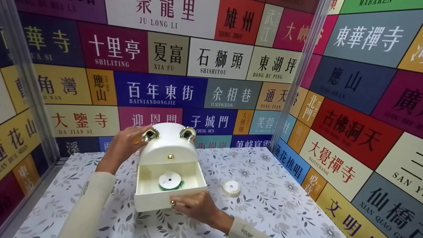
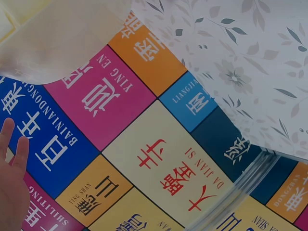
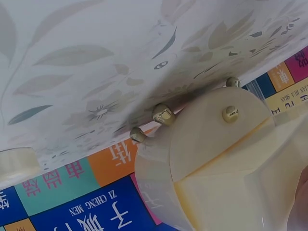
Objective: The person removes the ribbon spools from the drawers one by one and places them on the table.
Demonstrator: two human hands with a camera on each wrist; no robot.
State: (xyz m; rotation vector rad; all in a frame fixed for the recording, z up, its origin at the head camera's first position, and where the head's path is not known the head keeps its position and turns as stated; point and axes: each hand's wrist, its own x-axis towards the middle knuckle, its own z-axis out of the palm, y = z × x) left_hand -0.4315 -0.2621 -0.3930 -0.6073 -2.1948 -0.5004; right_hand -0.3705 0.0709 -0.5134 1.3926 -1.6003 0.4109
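A white box [image 1: 172,145] with a rounded top and shiny gold balls stands on the table. Its lower drawer [image 1: 168,201] is pulled out toward me, with a spool of green ribbon [image 1: 170,181] lying inside. My left hand [image 1: 124,147] is at the box's upper left side, fingers extended beside a gold ball [image 1: 151,134]; two straight fingers [image 2: 19,154] show in the left wrist view. At the drawer front, my right hand [image 1: 198,206] pinches the small gold knob [image 1: 173,202]. In the right wrist view only a sliver of this hand shows.
A spool of cream ribbon [image 1: 231,188] lies on the table right of the drawer. The table [image 1: 261,205] wears a leaf-patterned cover. Behind it and to the right stand walls [image 1: 162,89] of coloured name panels, with clear strips [image 1: 299,72] at the corners.
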